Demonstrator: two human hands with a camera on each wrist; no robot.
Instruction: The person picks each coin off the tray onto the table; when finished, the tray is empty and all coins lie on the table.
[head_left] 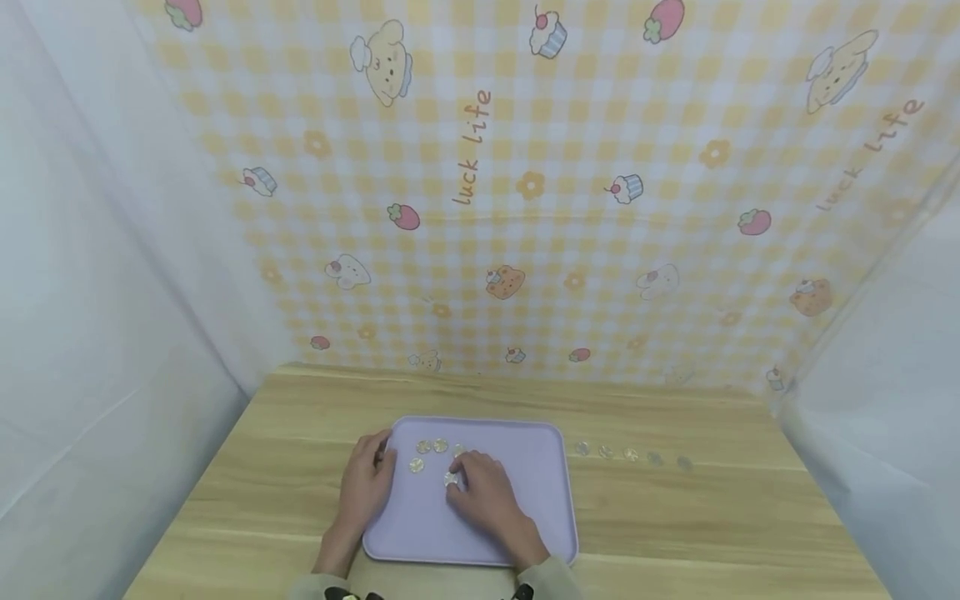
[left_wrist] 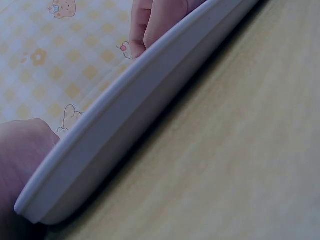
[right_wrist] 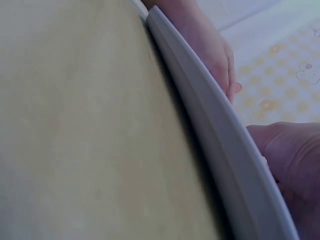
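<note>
A light purple tray (head_left: 420, 533) lies on the wooden table, and both hands are at it. My left hand (head_left: 367, 479) rests on its left rim, fingers relaxed along the edge. Over the tray's middle, my right hand (head_left: 487, 496) pinches a shiny round coin (head_left: 451, 479) between thumb and index finger. Beyond those fingertips is another coin (head_left: 459, 450), partly covered. Farther left on the tray lie more coins (head_left: 423, 447). Both wrist views show mainly the tray's outer wall (left_wrist: 115, 125), which hides the coins and most of the fingers.
A row of several coins (head_left: 631, 454) lies on the wooden table (head_left: 675, 525) to the right of the tray. Behind the table hangs a yellow checked cloth (head_left: 555, 250). White sheets (head_left: 112, 275) close off both sides.
</note>
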